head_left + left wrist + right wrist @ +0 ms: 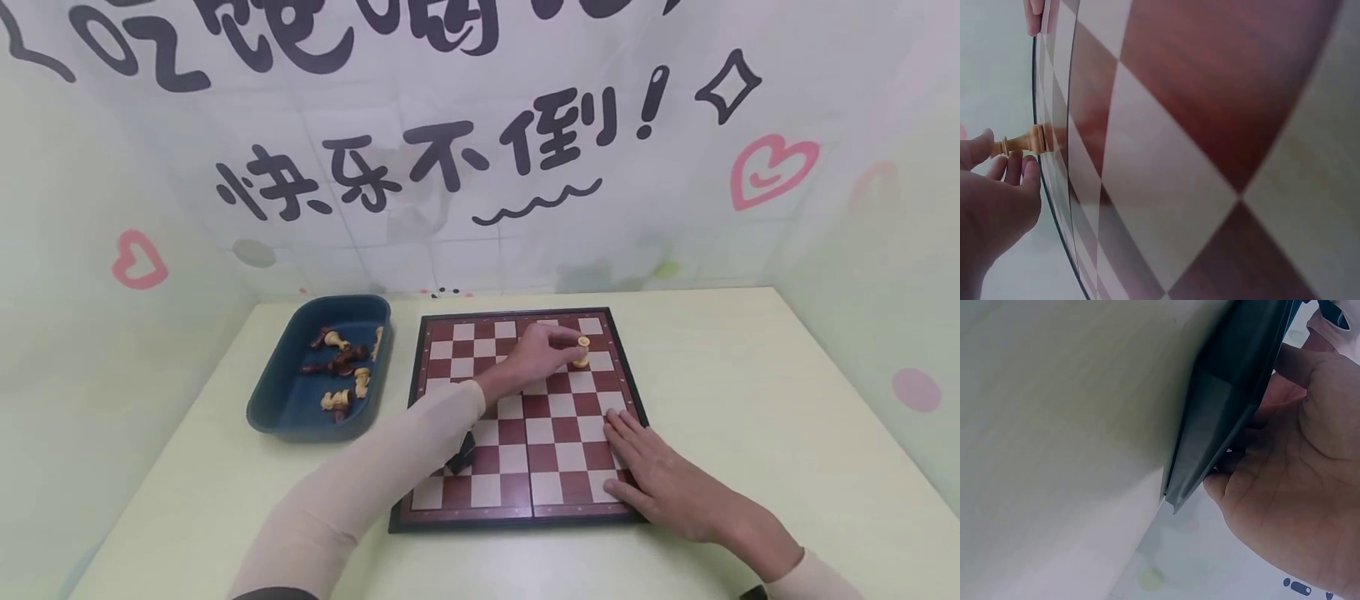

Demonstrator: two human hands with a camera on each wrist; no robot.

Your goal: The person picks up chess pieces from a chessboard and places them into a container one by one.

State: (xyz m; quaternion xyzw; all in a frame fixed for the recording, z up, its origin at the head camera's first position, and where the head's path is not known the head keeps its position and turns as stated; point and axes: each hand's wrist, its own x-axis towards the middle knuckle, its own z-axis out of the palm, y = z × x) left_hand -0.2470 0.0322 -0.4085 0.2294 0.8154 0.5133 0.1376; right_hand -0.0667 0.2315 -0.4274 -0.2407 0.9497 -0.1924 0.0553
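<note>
My left hand (538,357) reaches across the chessboard (513,458) to its far right part. Between thumb and fingers it pinches a cream chess piece (583,342) with a ring-like top. That piece (1027,142) stands with its base at the board's surface in the left wrist view; whether it bears full weight there I cannot tell. My right hand (667,483) rests on the board's right edge, fingers extended over the outer squares. In the right wrist view, the right palm (1291,481) lies beside the board's dark side wall (1210,419).
A blue tray (281,392) left of the board holds several cream and dark brown chess pieces (341,362), lying jumbled. Behind the table (712,367) rises a white sheet (450,242) printed with large characters. The left forearm (390,458) crosses above the board's left half.
</note>
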